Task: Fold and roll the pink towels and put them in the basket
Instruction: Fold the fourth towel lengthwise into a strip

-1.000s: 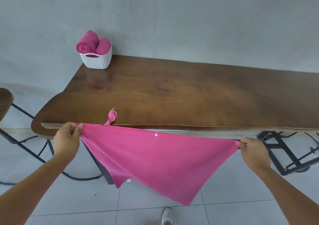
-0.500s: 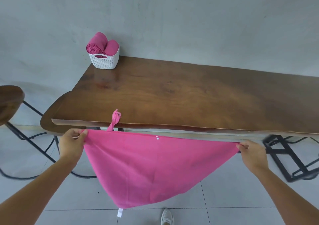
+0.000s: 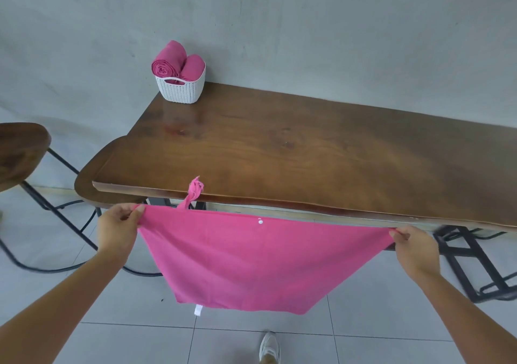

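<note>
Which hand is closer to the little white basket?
Left. The left hand pinches a corner of the pink towel by the table end where the basket stands; the right hand pinches the opposite corner, much farther along the front edge.

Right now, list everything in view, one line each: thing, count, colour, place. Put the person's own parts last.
spread towel: one, pink, held stretched in the air before the table's near edge
towel loop: one, pink, poking up at the table's near edge
rolled towels: two, pink, standing in the basket
basket: one, white, far left corner of the table
table: one, dark brown wood, against the wall
stool: one, brown seat, black legs, left of the table
floor: one, grey tiles, below
wall: one, grey, behind the table
shoe: one, white, bottom centre, on the floor
left grip: one, bare, pinches the towel's left corner
right grip: one, bare, pinches the towel's right corner
</note>
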A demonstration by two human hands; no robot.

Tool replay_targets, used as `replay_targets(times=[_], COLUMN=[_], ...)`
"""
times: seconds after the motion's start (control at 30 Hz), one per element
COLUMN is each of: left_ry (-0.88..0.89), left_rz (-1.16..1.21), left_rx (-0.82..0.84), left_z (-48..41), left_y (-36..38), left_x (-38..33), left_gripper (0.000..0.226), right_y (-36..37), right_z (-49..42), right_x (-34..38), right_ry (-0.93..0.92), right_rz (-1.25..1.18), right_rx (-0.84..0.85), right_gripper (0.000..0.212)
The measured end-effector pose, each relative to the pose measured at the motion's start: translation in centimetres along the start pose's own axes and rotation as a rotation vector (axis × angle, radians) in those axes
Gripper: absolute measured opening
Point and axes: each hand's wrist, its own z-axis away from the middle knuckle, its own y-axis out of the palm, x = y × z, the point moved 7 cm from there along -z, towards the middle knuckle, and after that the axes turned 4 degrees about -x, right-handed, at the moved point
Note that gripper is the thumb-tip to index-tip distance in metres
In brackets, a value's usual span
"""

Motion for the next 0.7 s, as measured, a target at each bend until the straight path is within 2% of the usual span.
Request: replay_targets(times=[0.23,0.4,0.63,0.7], left_ry=[0.136,0.208,0.129,0.109], left_rz=[0.029,-0.097,-0.175,-0.191], left_rx=[-0.03,-0.083,-0.148,-0.161], left_z=[-1.1,-2.2,-3.7,-4.2], left_y=[2.4,5.5,10.5,11.7], left_x=[-6.1,-9.4,-10.6,-10.4], left_gripper=[0.012,0.011,0.006,0.007], right_y=[-2.2,-2.8,-0.8,0.1], right_z=[-3.4,-6.9,-11.9,-13.5], right_x=[1.1,0.8,-0.3,-0.7], right_ry=[-0.002,-0.006,0.069,0.08], right_rz=[-0.039,-0.017,-0.086,-0.119], right_rx=[-0.107,-0.15,-0.116,-0.1], right_gripper=[0.019,0.019,0.009,0.014])
